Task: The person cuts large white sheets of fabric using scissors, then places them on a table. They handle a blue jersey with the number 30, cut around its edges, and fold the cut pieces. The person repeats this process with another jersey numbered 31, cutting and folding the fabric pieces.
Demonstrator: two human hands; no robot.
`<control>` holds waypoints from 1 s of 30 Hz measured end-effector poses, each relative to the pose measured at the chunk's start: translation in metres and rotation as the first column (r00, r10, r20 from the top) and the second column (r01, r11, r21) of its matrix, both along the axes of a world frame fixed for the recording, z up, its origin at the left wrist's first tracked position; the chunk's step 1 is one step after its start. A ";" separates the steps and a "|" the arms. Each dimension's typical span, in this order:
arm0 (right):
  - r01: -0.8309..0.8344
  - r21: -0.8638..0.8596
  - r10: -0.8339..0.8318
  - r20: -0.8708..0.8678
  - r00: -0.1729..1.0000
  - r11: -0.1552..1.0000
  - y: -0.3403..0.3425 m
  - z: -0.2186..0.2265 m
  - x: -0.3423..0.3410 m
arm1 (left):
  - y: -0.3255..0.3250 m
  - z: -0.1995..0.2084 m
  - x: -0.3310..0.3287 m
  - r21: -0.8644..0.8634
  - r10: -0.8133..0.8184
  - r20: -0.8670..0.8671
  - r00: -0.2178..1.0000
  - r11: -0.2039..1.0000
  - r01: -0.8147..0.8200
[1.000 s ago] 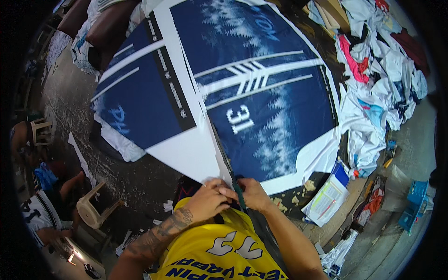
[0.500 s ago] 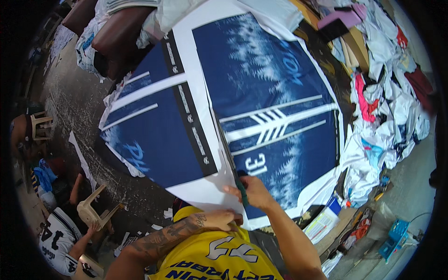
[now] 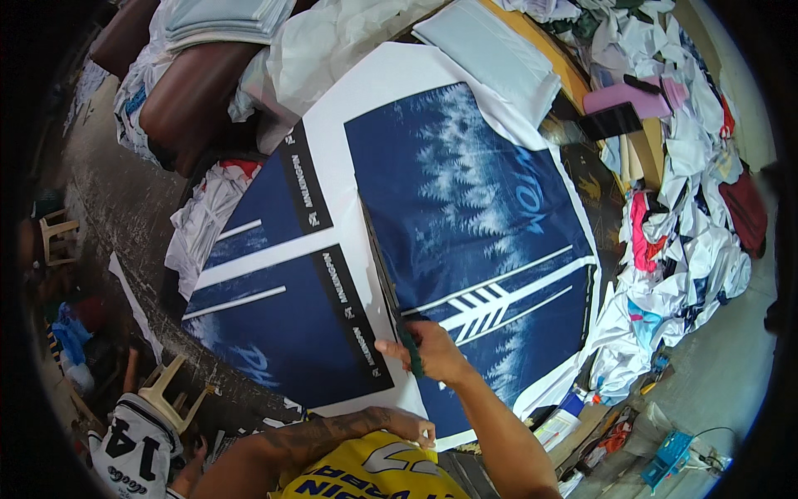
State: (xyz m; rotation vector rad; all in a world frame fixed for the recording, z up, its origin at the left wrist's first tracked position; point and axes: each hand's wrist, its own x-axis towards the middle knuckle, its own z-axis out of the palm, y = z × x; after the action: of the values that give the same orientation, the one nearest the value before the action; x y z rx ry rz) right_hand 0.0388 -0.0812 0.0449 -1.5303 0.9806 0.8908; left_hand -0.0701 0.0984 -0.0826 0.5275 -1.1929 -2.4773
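Notably, the fingers of the right hand [image 3: 438,353] are closed around the green handle of the scissors [image 3: 410,345], whose dark blades point away from them along the white strip [image 3: 363,266] of the printed sheet [image 3: 366,83] lying beneath both hands. Just right of the blades, beyond these fingers, lies the tree-printed panel [image 3: 465,191]; a small rightward turn of the wrist could carry the edge into its navy print. The left hand [image 3: 407,426] rests nearer the body than the right fingers, at the sheet's near edge; whether its curled fingers pinch or merely press cannot be told. Because no hand steadies the cloth ahead of the blades, it could pucker or slide, giving a ragged line.
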 end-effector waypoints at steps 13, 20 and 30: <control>0.089 -0.024 -0.085 0.145 0.986 0.996 -0.030 -0.016 0.113 | -0.015 0.043 0.086 -0.107 -0.016 0.128 0.992 0.994 0.030; 0.159 -0.028 -0.149 0.211 0.966 0.987 -0.037 -0.004 0.157 | -0.038 0.093 0.393 -0.947 0.501 0.313 -0.807 0.226 -0.227; 0.200 0.056 -0.194 0.592 0.782 0.978 -0.008 0.027 0.034 | 0.123 0.080 0.133 -0.902 0.862 0.385 -0.329 0.277 -0.332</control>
State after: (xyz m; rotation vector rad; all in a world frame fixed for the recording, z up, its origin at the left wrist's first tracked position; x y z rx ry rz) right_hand 0.0733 -0.0887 0.0720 -1.5393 0.6569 0.2131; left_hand 0.0629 0.2213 -0.0030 2.0868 -1.0687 -0.4289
